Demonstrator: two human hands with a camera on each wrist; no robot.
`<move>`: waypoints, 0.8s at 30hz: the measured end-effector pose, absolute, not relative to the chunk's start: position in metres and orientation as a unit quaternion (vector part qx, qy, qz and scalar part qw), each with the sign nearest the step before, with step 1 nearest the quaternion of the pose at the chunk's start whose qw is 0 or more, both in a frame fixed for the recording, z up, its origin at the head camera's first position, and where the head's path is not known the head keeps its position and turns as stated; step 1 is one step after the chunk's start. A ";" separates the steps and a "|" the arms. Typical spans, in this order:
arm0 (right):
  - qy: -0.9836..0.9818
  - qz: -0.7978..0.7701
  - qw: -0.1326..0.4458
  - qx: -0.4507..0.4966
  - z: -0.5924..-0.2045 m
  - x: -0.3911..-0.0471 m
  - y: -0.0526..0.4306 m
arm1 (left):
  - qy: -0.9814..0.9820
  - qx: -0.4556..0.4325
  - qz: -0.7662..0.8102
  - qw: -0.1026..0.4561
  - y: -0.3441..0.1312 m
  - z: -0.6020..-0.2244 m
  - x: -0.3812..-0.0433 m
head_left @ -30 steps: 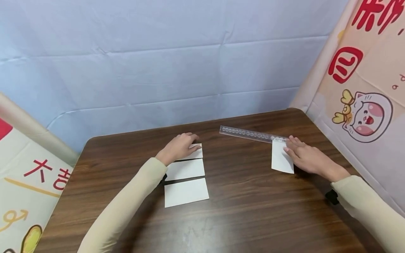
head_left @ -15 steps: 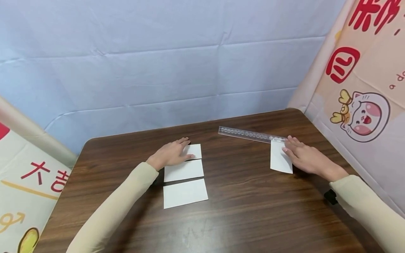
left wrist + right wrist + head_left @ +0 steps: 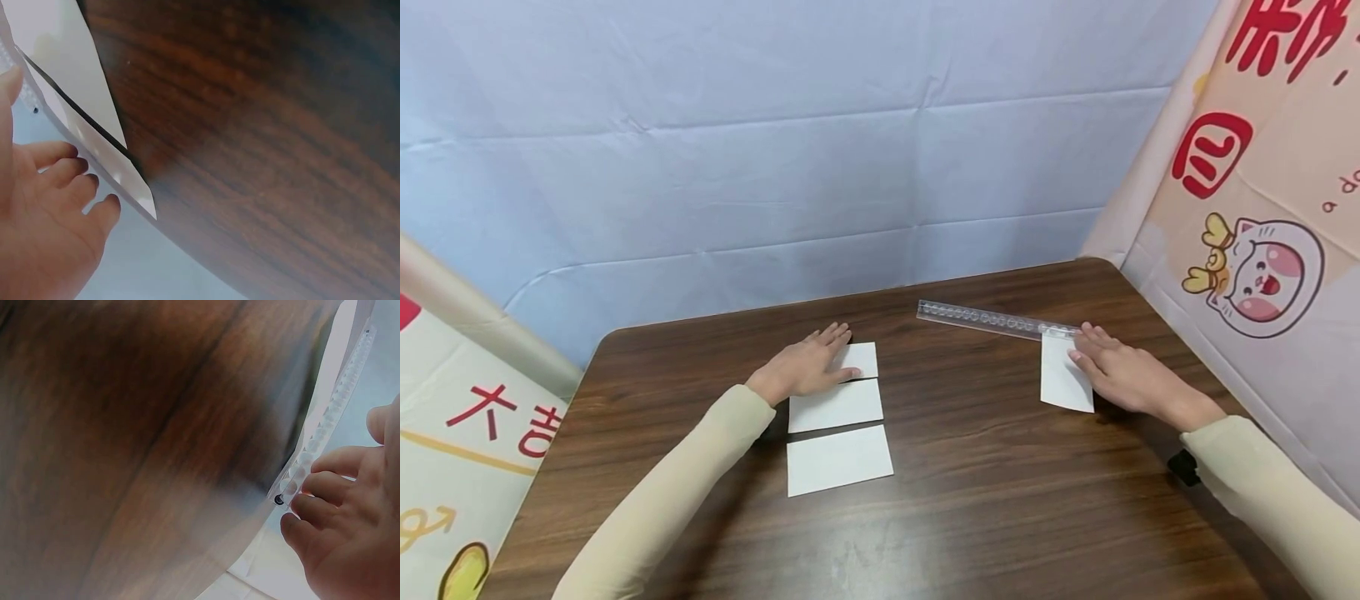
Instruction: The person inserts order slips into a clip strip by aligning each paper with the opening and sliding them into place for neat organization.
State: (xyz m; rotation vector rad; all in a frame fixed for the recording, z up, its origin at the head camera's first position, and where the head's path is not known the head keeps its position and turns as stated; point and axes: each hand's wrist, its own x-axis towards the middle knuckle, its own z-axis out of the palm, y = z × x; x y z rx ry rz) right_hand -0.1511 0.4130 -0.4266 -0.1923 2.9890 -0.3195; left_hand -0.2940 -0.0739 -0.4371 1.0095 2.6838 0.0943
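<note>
In the head view, saw a bare left hand (image 3: 805,367) near the middle of the frame, with straight, loose fingers, spread over the left part of a small white paper rectangle (image 3: 866,358). Just below, saw a second white paper rectangle (image 3: 838,407) and a third white paper rectangle (image 3: 839,461), with thin gaps between. Right of the middle, well apart, saw a bare right hand (image 3: 1123,371) with straight fingers, over the right side of a tall white paper strip (image 3: 1062,383) and the right end of a long clear plastic ruler (image 3: 977,317). Saw all of these on a shiny brown wood-grain table (image 3: 970,475).

In the left wrist view, saw the left palm at lower left, with loose fingers near white paper. Could not tell about touching.

In the right wrist view, saw the right palm at lower right, with loose fingertips close to the ruler's end. Could not tell about touching there either.
</note>
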 end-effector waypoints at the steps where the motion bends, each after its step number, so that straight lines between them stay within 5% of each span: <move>1: 0.990 -0.106 0.065 -0.064 -0.427 -0.151 0.413 | 0.926 0.350 0.030 0.136 -0.074 -0.437 -0.294; 24: 0.989 -0.112 0.069 -0.066 -0.425 -0.151 0.414 | 0.918 0.368 0.022 0.149 -0.074 -0.435 -0.295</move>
